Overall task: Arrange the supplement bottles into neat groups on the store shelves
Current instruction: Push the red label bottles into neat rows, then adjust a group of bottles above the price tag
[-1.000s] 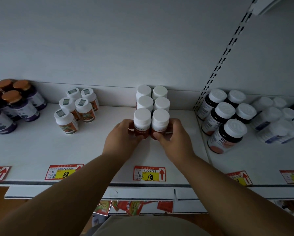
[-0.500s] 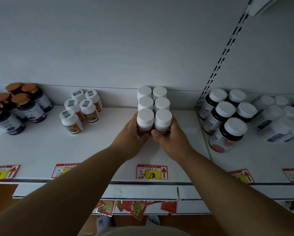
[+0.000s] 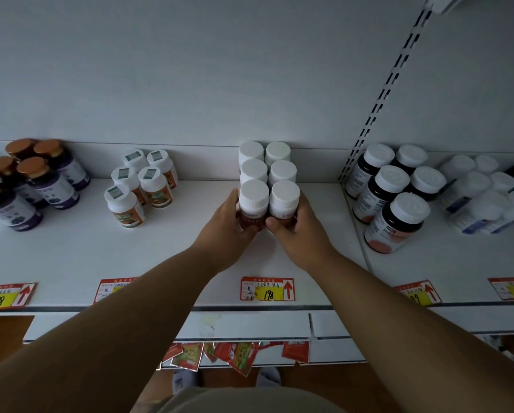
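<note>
Several white-capped bottles with red labels point(image 3: 268, 174) stand in two tight columns at the middle back of the white shelf point(image 3: 71, 257). My left hand point(image 3: 224, 234) grips the front left bottle point(image 3: 253, 201) from its left side. My right hand point(image 3: 301, 234) grips the front right bottle point(image 3: 284, 201) from its right side. Both thumbs curl across the fronts of the labels. The two front bottles touch each other and the pair behind them.
Small orange-labelled white bottles point(image 3: 141, 186) stand to the left, purple-labelled bottles with copper caps point(image 3: 29, 180) beyond them. Past the slotted upright point(image 3: 377, 105), dark bottles with white caps point(image 3: 392, 198) and white bottles point(image 3: 485, 195) fill the right shelf. A price tag point(image 3: 267, 289) marks the front edge.
Both hands have pushed the two front bottles back against the rows behind, closing the group. My hands have slid further round the bottles' sides.
</note>
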Demonstrator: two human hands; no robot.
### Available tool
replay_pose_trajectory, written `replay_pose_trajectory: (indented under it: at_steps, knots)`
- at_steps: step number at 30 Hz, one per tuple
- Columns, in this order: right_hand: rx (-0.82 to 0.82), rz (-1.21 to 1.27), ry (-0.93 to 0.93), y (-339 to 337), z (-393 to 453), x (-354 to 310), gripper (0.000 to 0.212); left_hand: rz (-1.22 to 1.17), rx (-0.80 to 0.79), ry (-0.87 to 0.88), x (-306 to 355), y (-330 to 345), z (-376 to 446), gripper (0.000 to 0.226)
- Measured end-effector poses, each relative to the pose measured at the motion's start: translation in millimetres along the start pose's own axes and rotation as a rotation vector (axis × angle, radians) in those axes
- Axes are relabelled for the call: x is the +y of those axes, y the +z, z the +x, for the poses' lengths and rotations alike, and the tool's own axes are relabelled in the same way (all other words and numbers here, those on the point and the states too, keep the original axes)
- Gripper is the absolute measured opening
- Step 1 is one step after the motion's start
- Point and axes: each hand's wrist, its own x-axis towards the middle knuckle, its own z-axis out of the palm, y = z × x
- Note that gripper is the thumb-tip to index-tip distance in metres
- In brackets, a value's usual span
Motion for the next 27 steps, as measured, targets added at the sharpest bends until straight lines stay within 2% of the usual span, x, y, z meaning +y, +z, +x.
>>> replay_pose_trajectory:
  at_steps: [5, 8, 11, 14, 17, 21, 27]
  knots:
    - [0.054, -0.026, 0.06, 2.4, -21.3, -8.4, 0.073, 0.027, -0.03, -0.098, 1.1, -8.3, -22.1, 0.08]
    - [0.197, -0.151, 0.16, 10.3, -48.9, -17.5, 0.091, 0.07, -0.036, -0.113, -1.4, -18.0, -46.9, 0.082]
    - [0.347, -0.234, 0.112, 28.5, -80.4, -33.4, 0.087, 0.053, -0.022, -0.052, -11.3, -38.9, -74.5, 0.079]
    - [0.396, -0.239, 0.107, 67.4, -101.6, -49.9, 0.08, 0.058, -0.016, -0.016, -31.5, -72.0, -100.6, 0.076]
    - [0.362, -0.228, 0.076, 117.6, -110.8, -71.8, 0.075, 0.026, -0.011, -0.01, -51.0, -110.1, -123.4, 0.072]
    - [0.239, -0.245, 0.062, 175.0, -107.4, -96.2, 0.07, 0.035, 0.047, -0.049, -80.4, -145.8, -141.9, 0.069]
    - [0.106, -0.265, 0.02, 210.5, -73.1, -113.6, 0.073, 0.054, 0.124, -0.064, -101.5, -176.3, -136.7, 0.07]
